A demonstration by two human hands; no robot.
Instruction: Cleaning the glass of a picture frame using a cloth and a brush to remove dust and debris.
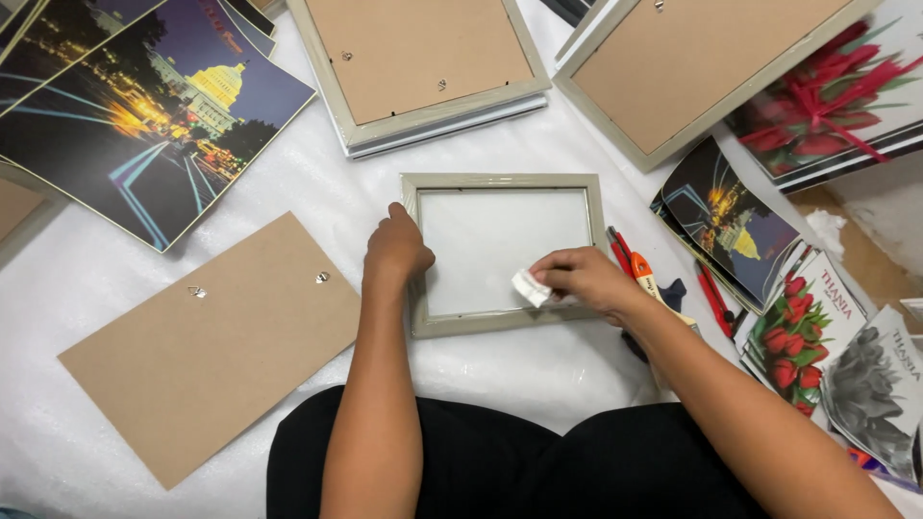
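Head view looks straight down on a pale picture frame [503, 181] lying flat on white foam sheeting [87, 279], its long axis running left to right in front of the person. Left hand [396, 248] rests curled over the frame's left edge, knuckles up, pressing it down rather than clasping anything. Right hand [582, 279] is the one over the glass pane [490, 240], near the lower right corner, fingers pinched narrow around a small white wad of cloth [530, 287] that touches the glass. Most of the pane lies to the left and above that wad. Just beside the right wrist lie red-handled pliers [630, 261]; a brown backing board [216, 341] sits well apart to the left.
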